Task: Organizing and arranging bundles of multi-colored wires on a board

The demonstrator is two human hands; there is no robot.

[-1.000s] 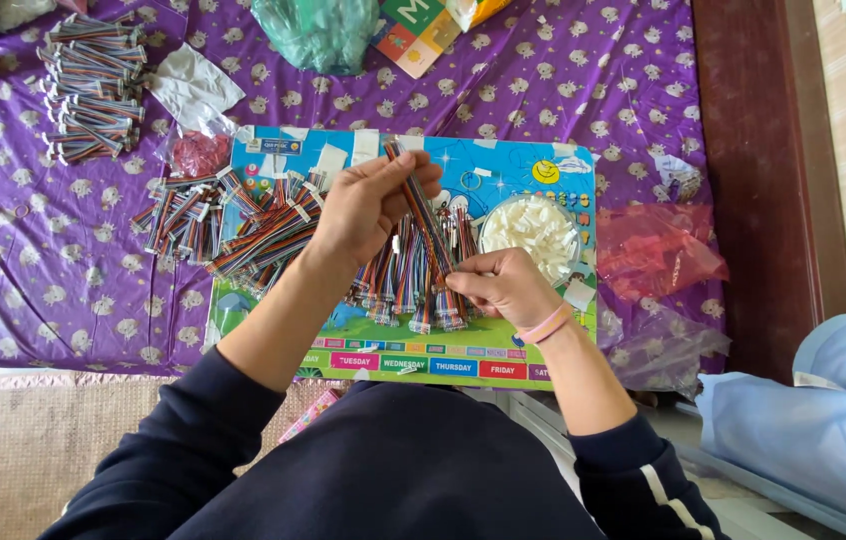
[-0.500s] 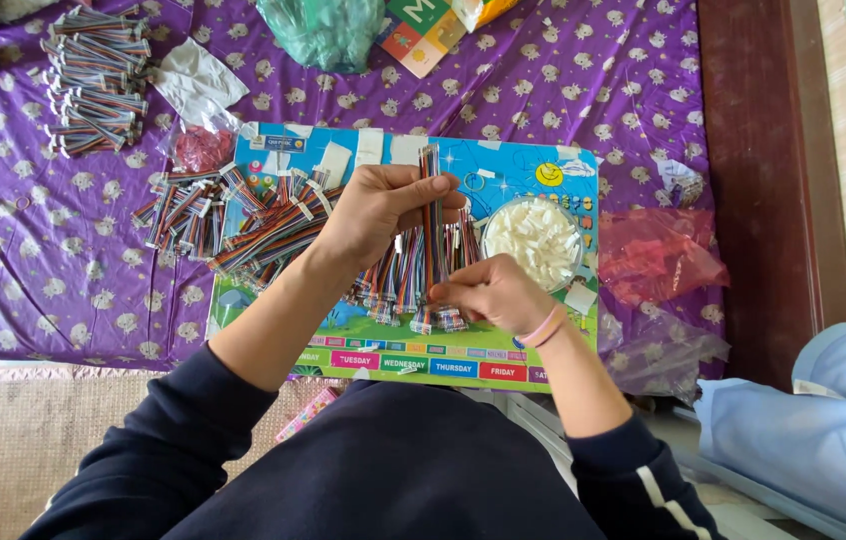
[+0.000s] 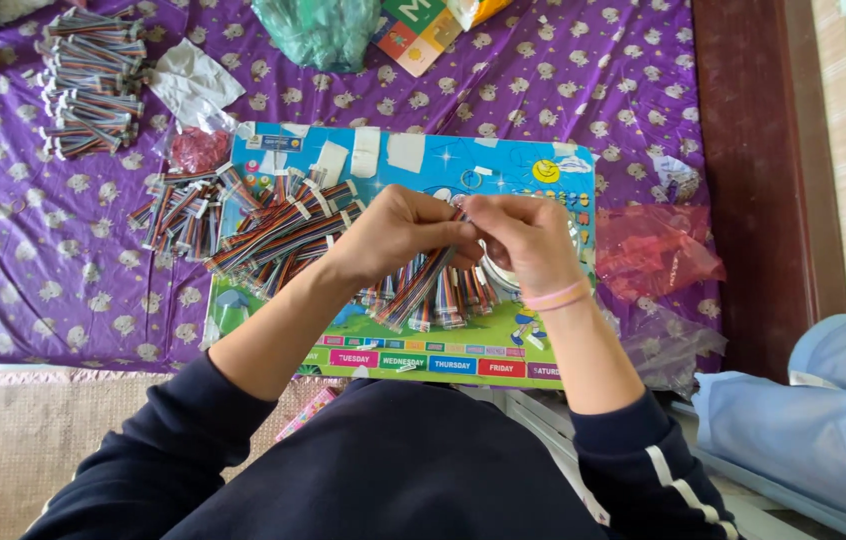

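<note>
Evidently both hands meet over the picture board (image 3: 543,330); my left hand (image 3: 398,232) and right hand (image 3: 523,238) pinch one bundle of coloured ribbon wires (image 3: 421,292), which hangs slanting toward the loose bundles; I judge it light and floppy, best gripped near the top end.

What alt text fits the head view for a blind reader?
Both hands, left hand and right hand, pinch one bundle of striped wires above a colourful picture board. More wire bundles lie on the board and on the purple bedsheet.
</note>
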